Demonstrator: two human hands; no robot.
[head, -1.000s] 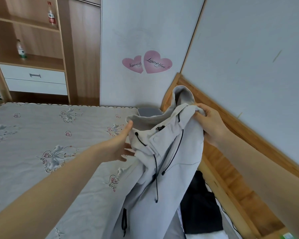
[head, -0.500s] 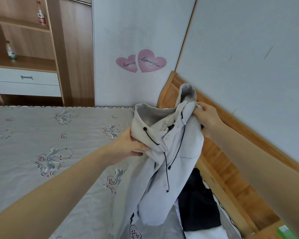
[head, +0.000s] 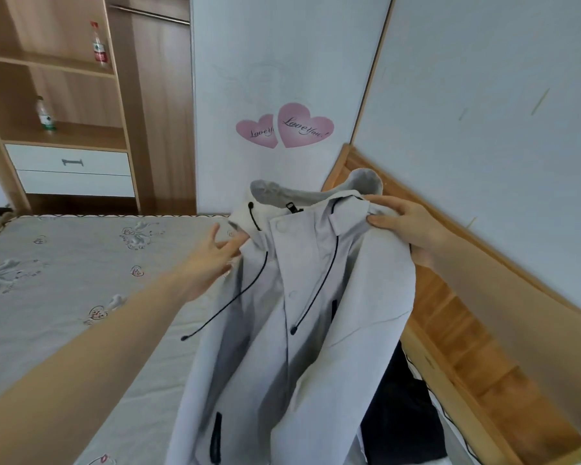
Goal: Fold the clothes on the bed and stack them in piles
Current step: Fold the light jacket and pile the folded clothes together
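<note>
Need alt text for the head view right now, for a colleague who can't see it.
A grey hooded jacket is held up over the bed: the right hand grips one shoulder, and the left hand, fingers spread, touches the other side near the collar. Dark clothes lie beneath it beside the wooden headboard.

A single head-worn camera looked forward and down, close over the bed (head: 64, 280), toward the corner walls.
</note>
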